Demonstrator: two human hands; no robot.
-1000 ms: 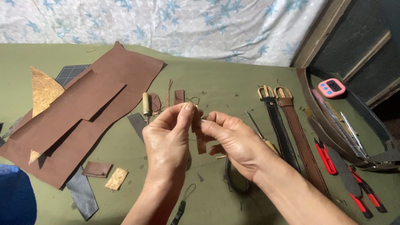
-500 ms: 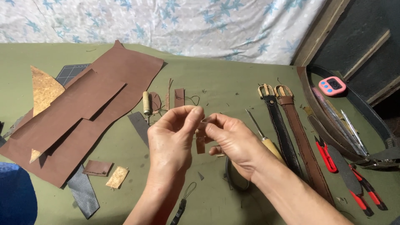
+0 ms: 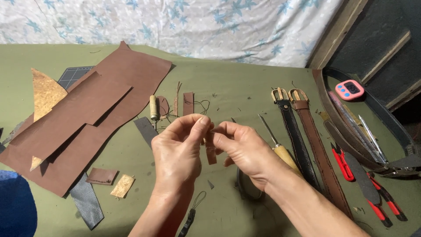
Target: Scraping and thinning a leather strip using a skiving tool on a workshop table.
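A: Head view: left hand (image 3: pixel 177 153) and right hand (image 3: pixel 243 149) meeting above the green table (image 3: pixel 237 87), fingertips pinching a small brown leather strip (image 3: pixel 211 153).

B: Both clenched on it, then. Held just right of the big brown leather sheets (image 3: pixel 87 118), left of the two belts (image 3: pixel 302 136); awl (image 3: pixel 276 142) beside the right hand.

A short brown leather strip (image 3: pixel 211 153) — hanging upright, pinched at its top.
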